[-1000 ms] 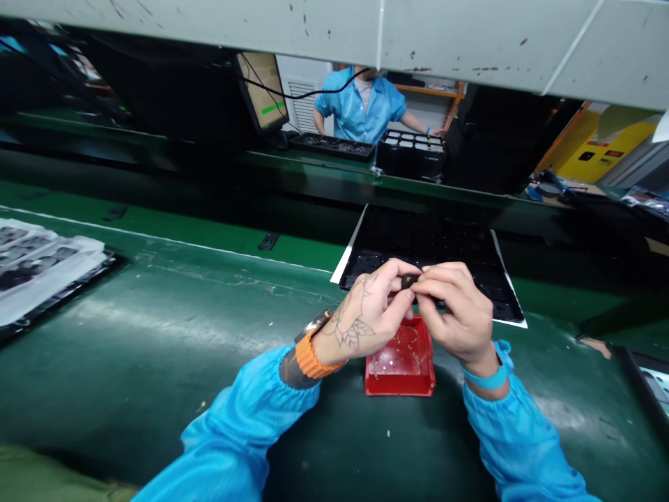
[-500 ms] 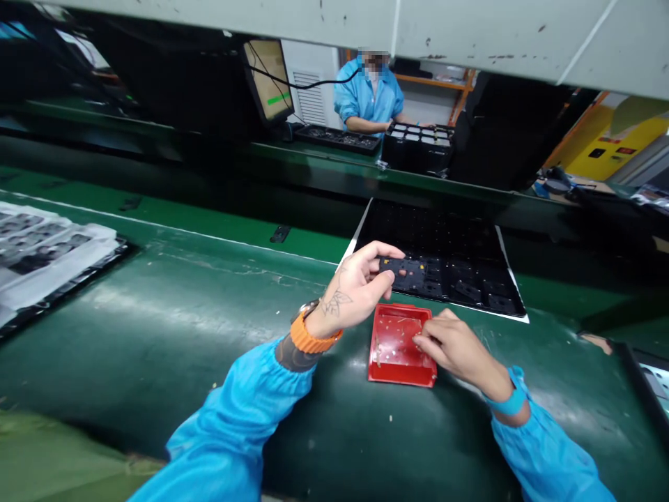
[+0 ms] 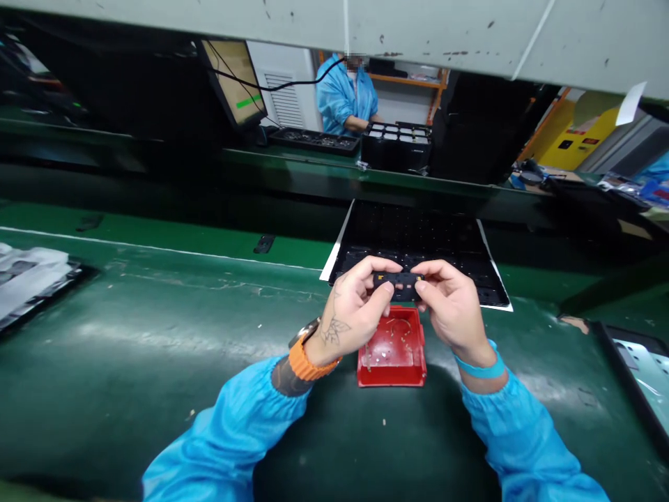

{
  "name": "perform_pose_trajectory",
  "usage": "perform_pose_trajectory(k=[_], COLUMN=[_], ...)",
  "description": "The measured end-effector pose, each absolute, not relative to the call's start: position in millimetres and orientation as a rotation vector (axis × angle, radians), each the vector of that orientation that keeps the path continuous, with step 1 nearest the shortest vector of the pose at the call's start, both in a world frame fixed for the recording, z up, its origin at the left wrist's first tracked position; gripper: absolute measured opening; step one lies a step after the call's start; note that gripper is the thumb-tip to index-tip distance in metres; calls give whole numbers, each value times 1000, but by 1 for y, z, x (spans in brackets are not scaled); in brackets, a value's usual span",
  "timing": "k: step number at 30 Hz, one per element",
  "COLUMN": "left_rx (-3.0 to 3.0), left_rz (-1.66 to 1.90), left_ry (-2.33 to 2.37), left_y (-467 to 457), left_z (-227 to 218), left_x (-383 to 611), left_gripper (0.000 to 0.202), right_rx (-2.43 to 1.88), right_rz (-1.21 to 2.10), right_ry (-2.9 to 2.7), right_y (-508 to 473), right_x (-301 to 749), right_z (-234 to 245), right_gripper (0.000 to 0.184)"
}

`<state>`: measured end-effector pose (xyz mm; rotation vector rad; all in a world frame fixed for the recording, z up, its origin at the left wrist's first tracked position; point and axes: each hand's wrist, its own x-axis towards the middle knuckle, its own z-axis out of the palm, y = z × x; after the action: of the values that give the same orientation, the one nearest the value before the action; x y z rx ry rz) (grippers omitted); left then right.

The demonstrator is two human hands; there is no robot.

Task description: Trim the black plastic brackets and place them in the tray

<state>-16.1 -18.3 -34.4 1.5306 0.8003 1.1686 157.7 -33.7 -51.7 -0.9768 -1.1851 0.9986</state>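
Observation:
A small flat black plastic part (image 3: 400, 287) with cutouts and gold-coloured patches at its ends is held up between both hands. My left hand (image 3: 358, 303) pinches its left end with thumb and fingers. On the right end, the thumb and fingertips of my right hand (image 3: 452, 303) are closed too. Just below them a red plastic bin (image 3: 391, 376) rests on the green bench, with tiny light bits scattered inside. Behind the hands lies a black compartment tray (image 3: 412, 230) on a white sheet. Whether a tiny piece sits under my right thumb, I cannot tell.
A tray with white wrapping (image 3: 36, 279) lies at the left edge. One dark part (image 3: 264, 244) lies on the green strip beyond the bench line. At right is another tray (image 3: 635, 369) with pale pieces. Across the bench a person in blue (image 3: 342, 97) stands by a black box (image 3: 396, 150).
My right hand has risen from the red bin to the right end of the black plastic part and grips it. My left hand keeps its hold. The view has shifted slightly to the right.

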Motion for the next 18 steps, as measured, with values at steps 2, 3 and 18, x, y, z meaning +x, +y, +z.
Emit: perform_pose_trajectory(k=[2,3,18], left_rx=[1550,1559,1565], left_rz=[1190,1197,1171], left_ry=[811,816,827], left_y=[-20,-20,-25], left_z=[-36,-36,-39], left_x=[-15,-15,-14], left_gripper=[24,25,29], right_rx=[-953,-944,-968], right_rz=[1055,1078,1098], right_ry=[-1138,-1124,-946], right_y=[-35,-36,-36], right_x=[157,157,147], right_z=[-56,-57,-61], right_gripper=[15,15,22])
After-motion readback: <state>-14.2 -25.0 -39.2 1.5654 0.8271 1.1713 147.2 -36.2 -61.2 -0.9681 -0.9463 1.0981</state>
